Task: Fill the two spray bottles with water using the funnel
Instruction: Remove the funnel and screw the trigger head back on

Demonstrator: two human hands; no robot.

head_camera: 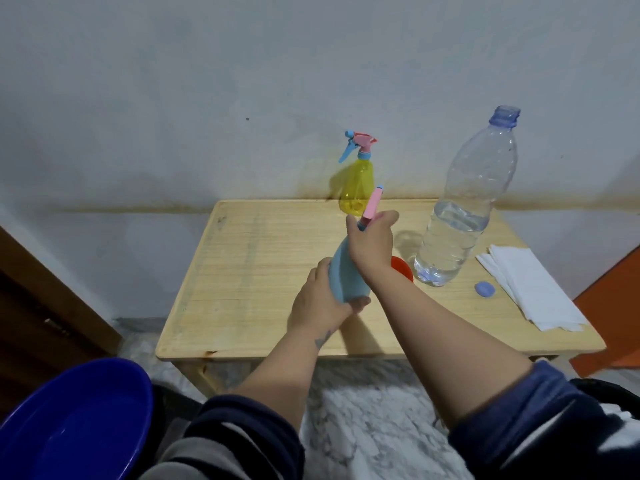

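A light blue spray bottle (343, 271) stands tilted over the middle of the wooden table (249, 271). My left hand (317, 303) grips its base. My right hand (372, 242) is wrapped around its neck and pink spray head (372, 204). A yellow spray bottle (356, 185) with a pink and blue head stands upright at the table's back edge. An orange funnel (401, 266) lies partly hidden behind my right wrist. A large clear water bottle (460, 216), uncapped and under half full, stands to the right.
The blue bottle cap (485, 289) lies on the table near white paper napkins (530, 289) at the right. A dark blue basin (76, 424) sits at lower left, off the table. A wall runs close behind the table.
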